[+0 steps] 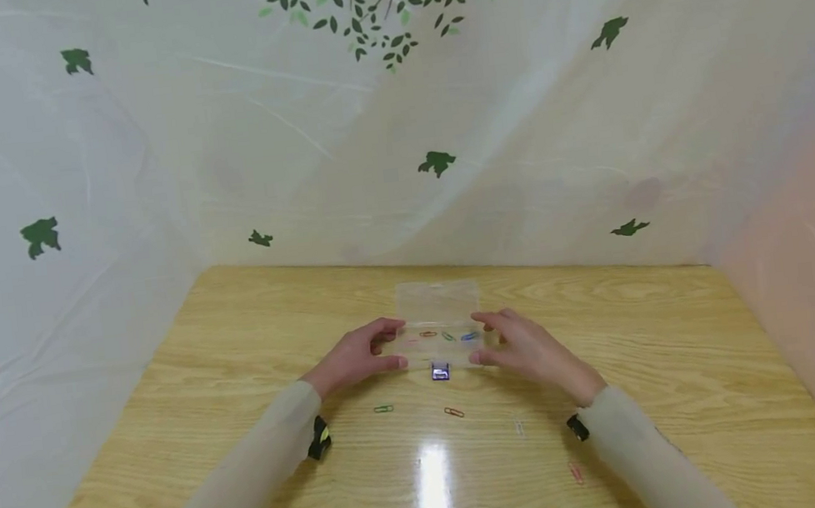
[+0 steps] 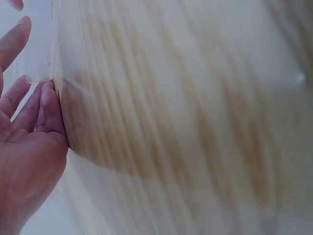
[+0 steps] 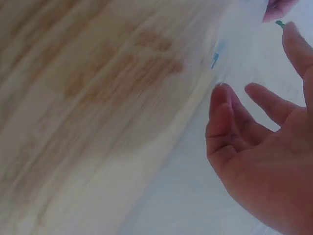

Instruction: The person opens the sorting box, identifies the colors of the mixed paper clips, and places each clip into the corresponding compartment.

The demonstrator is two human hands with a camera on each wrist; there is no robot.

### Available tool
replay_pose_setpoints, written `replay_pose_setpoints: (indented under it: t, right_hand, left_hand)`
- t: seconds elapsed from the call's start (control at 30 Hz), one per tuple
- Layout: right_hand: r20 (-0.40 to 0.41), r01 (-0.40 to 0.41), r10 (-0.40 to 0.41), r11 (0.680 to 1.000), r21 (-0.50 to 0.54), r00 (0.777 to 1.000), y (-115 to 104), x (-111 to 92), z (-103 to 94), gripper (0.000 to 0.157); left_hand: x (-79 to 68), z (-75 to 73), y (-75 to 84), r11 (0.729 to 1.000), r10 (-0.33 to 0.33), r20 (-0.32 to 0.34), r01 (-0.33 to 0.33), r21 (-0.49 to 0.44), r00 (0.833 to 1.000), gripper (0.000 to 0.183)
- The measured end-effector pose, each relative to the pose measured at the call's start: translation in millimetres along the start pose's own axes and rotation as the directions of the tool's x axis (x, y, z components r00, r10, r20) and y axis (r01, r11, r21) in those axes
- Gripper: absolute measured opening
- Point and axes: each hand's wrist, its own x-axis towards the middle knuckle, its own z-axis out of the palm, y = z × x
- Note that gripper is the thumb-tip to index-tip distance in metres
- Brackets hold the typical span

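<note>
A clear plastic box (image 1: 419, 353) stands on the wooden table with its lid (image 1: 437, 301) raised at the back. Several coloured paper clips lie inside, among them a blue clip (image 1: 469, 337) and an orange one (image 1: 427, 334). My left hand (image 1: 356, 358) holds the box's left end, thumb by the front corner and forefinger by the back one. At the opposite end my right hand (image 1: 532, 349) grips in the same way. In the right wrist view, the right fingers (image 3: 225, 115) bend beside the box's edge. A small purple-edged square (image 1: 440, 371) sits at the box's front.
Loose paper clips lie nearer me: green (image 1: 383, 408), orange-red (image 1: 454, 412), white (image 1: 519, 427) and pink (image 1: 577, 473). Pale curtains (image 1: 337, 170) with leaf and bird prints enclose the table (image 1: 237, 349) at the back and sides.
</note>
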Motion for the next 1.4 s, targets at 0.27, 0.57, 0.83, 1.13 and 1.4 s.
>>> replay_pose_setpoints:
  t: [0.27, 0.57, 0.83, 1.13, 1.4]
  right_hand:
    - [0.035, 0.035, -0.034, 0.999, -0.017, 0.999, 7.3, 8.6, 1.5, 0.070]
    - [0.031, 0.015, -0.015, 1.000, -0.012, 0.999, 8.2, 12.8, 4.0, 0.069]
    - [0.042, 0.013, -0.014, 1.000, 0.010, 0.999, 7.1, 13.2, 3.6, 0.067]
    - [0.052, 0.012, -0.015, 0.999, 0.050, 0.999, 10.2, 12.4, 2.5, 0.067]
    - [0.049, 0.041, -0.044, 0.997, 0.059, 0.998, 13.9, 13.5, 4.0, 0.066]
  left_hand:
    - [0.4, -1.7, 1.7, 1.000, 0.002, -0.007, -0.002, 0.006, 1.000, 0.069]
    - [1.8, -3.1, -2.0, 0.998, 0.000, -0.013, 0.001, 0.057, 1.000, 0.074]
    - [-10.7, -2.4, 5.8, 0.996, 0.075, -0.084, -0.071, 0.050, 0.994, 0.065]
    - [-36.7, 3.1, 8.4, 0.983, 0.174, -0.153, -0.162, 0.087, 0.973, 0.044]
    - [-58.2, 7.9, 9.9, 0.980, 0.190, -0.066, -0.185, 0.072, 0.980, 0.043]
